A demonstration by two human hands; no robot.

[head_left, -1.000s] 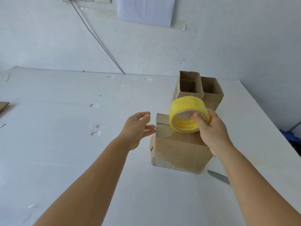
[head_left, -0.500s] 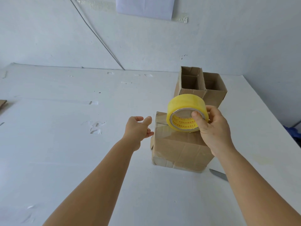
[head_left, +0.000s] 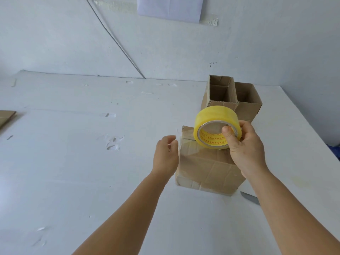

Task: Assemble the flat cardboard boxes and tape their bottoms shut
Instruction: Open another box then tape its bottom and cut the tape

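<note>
A brown cardboard box (head_left: 207, 170) stands on the white table (head_left: 92, 162) with its folded flaps facing up. My right hand (head_left: 246, 150) holds a yellow tape roll (head_left: 211, 115) just above the box's far top edge, thumb through the core. A clear strip of tape runs from the roll leftwards over the box top to my left hand (head_left: 165, 157). That hand is at the box's left top edge, with its fingers pinched on the strip's free end. Two assembled boxes, one (head_left: 220, 92) beside the other (head_left: 248, 105), stand open-topped behind.
A knife blade (head_left: 250, 198) lies on the table right of the box, partly under my right forearm. Flat cardboard (head_left: 6, 116) pokes in at the left edge. The wall is close behind, with a cable (head_left: 114, 39) running down it. Tape scraps dot the table.
My left hand has closed from open fingers into a pinch at the box's left top edge. The tape roll in my right hand has stayed above the box, tilting slightly.
</note>
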